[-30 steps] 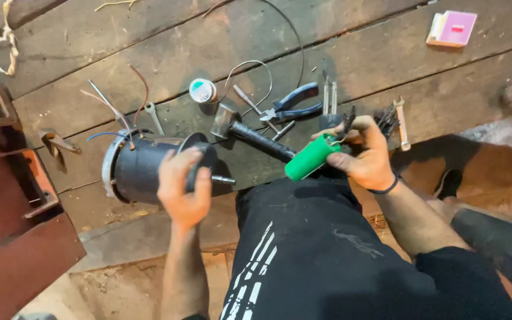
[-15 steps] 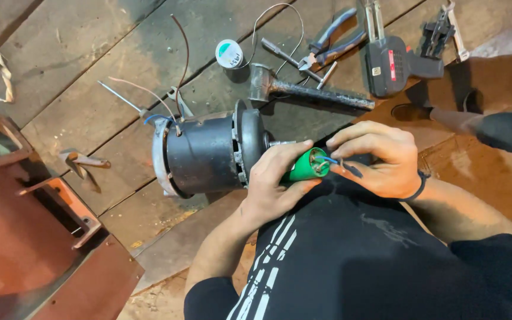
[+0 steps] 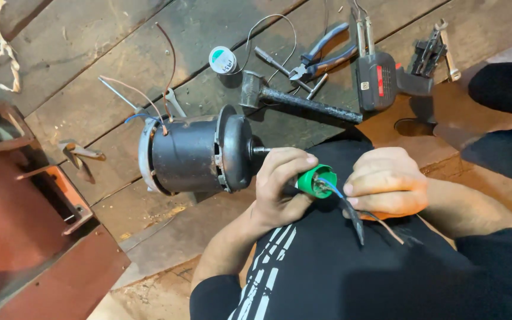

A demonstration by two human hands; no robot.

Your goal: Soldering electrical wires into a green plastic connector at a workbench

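We gripped the small green plastic cylinder (image 3: 314, 180) at the centre of the frame, our left hand (image 3: 280, 186) closed round its body while our right hand (image 3: 386, 188) pinched the thin blue and dark wires (image 3: 351, 213) that ran out of its open end. The wires hung loose, bare at their tips and joined to nothing we could see, so we judged the wiring work only begun. Just left of our hands lay the dark cylindrical electric motor (image 3: 194, 155) on the worn wooden boards (image 3: 90, 71), its own red and blue leads (image 3: 149, 98) free and curling upward. Toward the upper right, untouched, lay the steel hammer (image 3: 294, 98), the blue-handled pliers (image 3: 321, 56), the black soldering gun (image 3: 380, 77) and the small spool of solder (image 3: 222, 60).
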